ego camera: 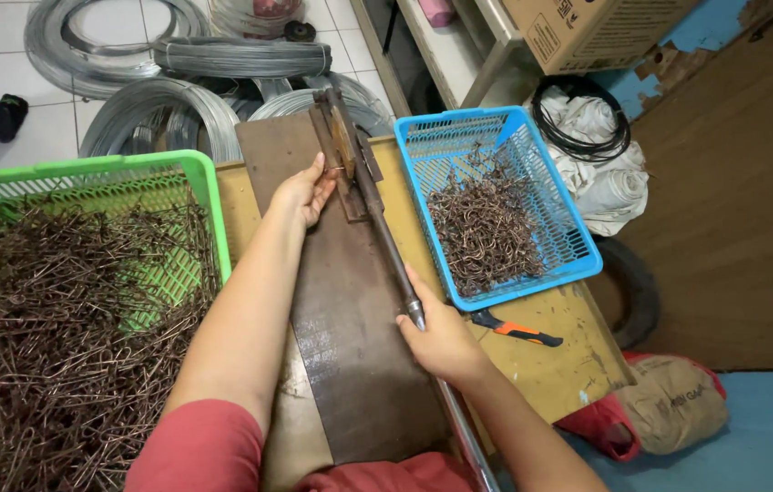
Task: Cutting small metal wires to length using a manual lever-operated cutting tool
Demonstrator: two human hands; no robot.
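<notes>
My left hand (pixel 302 191) rests on a dark steel plate (pixel 350 337), its fingertips pinching a thin wire piece (pixel 336 169) against the rusty bending jig (pixel 342 146) at the plate's far end. My right hand (pixel 441 339) is closed around the long metal lever (pixel 388 239) that runs from the jig back toward me. A green basket (pixel 209 187) at my left is heaped with bent brown wire pieces (pixel 76 337). A blue basket (pixel 505 123) at my right holds a smaller pile of curled wire hooks (pixel 486 232).
Orange-handled pliers (pixel 518 331) lie on the yellow bench (pixel 568 364) below the blue basket. Coils of galvanised wire (pixel 158 109) lie on the tiled floor beyond. White rolled cloth (pixel 600 150), a cardboard box (pixel 600 32) and a brown sack (pixel 673 401) sit to the right. Someone's dark shoe (pixel 4 114) shows at far left.
</notes>
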